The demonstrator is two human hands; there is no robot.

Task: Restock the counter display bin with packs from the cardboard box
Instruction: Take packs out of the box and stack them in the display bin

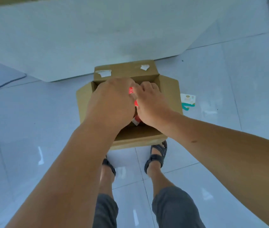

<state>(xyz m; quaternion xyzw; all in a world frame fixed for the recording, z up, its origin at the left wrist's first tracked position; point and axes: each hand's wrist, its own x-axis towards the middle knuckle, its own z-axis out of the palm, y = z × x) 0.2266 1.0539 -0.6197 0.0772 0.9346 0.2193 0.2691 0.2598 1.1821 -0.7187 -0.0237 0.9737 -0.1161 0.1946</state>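
An open cardboard box (170, 96) sits on the tiled floor just in front of my feet, flaps spread out. Both my hands reach down into it. My left hand (112, 102) covers most of the box's inside, fingers curled downward. My right hand (151, 104) is beside it, fingers curled too. Red and white packs (131, 91) show in the gap between the hands, and another bit of a pack (136, 120) peeks out below them. Both hands seem to grip packs, though the fingers are hidden. The display bin is out of view.
A white counter base (81, 38) rises just beyond the box. A small white and green pack (187, 101) lies on the floor right of the box. A dark cable (3, 84) runs along the floor at the left. My sandalled feet (156, 155) stand close behind the box.
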